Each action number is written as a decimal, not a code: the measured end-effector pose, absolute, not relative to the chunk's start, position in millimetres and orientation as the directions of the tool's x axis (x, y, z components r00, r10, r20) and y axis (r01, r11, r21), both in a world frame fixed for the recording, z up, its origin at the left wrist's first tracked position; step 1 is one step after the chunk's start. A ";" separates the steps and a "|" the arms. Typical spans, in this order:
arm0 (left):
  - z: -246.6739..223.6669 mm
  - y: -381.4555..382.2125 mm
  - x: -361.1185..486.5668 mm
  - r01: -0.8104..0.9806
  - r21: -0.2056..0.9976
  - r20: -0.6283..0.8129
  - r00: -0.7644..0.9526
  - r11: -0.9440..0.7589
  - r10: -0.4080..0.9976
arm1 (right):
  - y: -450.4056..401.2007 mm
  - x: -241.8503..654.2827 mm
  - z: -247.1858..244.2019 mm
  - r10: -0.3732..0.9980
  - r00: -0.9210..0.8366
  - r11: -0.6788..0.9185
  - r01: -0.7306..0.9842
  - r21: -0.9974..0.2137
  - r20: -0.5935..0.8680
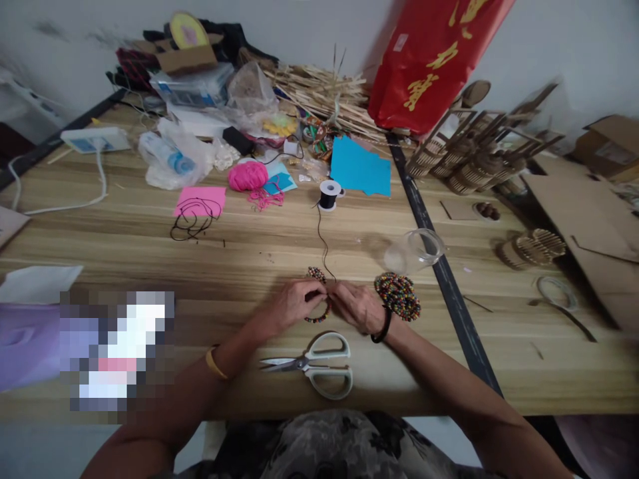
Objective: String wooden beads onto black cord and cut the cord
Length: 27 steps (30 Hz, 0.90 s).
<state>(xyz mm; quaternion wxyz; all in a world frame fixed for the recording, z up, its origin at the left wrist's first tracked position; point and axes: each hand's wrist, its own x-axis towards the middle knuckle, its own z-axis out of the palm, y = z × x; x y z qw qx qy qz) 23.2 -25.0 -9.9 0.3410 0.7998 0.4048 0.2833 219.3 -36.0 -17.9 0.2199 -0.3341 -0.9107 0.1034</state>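
Note:
My left hand (298,301) and my right hand (357,306) meet above the table, both with fingers pinched at a small loop of colourful beads (317,320). The loop hangs between them, partly hidden by my fingers. A thin black cord runs from a spool (328,196) down to my fingertips. More small beads (316,273) show just behind my left fingers. Beside my right wrist lies a coiled pile of multicoloured beads (398,296). White-handled scissors (312,363) rest in front of my hands, blades pointing left.
Pink yarn (248,175), a pink sheet (200,201) with black cord, and blue sheets (360,167) lie farther back. A clear round container (424,247) stands to the right. Woven baskets (469,163), cardboard (589,213) and a power strip (94,140) are around the edges.

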 end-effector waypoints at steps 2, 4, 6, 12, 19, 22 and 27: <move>-10.7 -24.5 22.5 0.444 0.774 0.187 0.520 -0.451 0.833 | -36.2 218.8 -18.7 0.675 -0.663 0.734 0.558 -0.387 0.325; -11.7 -24.0 22.1 0.454 0.772 0.180 0.515 -0.445 0.838 | -36.6 218.3 -18.9 0.691 -0.652 0.715 0.550 -0.432 0.313; -12.7 -23.9 22.2 0.473 0.771 0.159 0.506 -0.427 0.848 | -37.1 217.9 -18.5 0.701 -0.648 0.699 0.538 -0.471 0.299; -14.7 -23.2 23.1 0.430 0.855 0.062 0.474 -0.292 0.879 | -38.2 217.7 -18.5 0.718 -0.606 0.676 0.492 -0.548 0.341; -15.5 -20.1 22.7 0.314 0.930 0.023 0.472 -0.192 0.881 | -36.0 220.4 -20.5 0.631 -0.641 0.768 0.434 -0.472 0.437; -16.4 -19.5 23.5 0.287 0.945 0.005 0.465 -0.156 0.885 | -35.0 221.3 -20.3 0.600 -0.659 0.796 0.437 -0.419 0.453; -16.2 -20.2 24.0 0.272 0.954 -0.013 0.461 -0.127 0.887 | -34.1 221.4 -21.1 0.587 -0.670 0.809 0.458 -0.368 0.454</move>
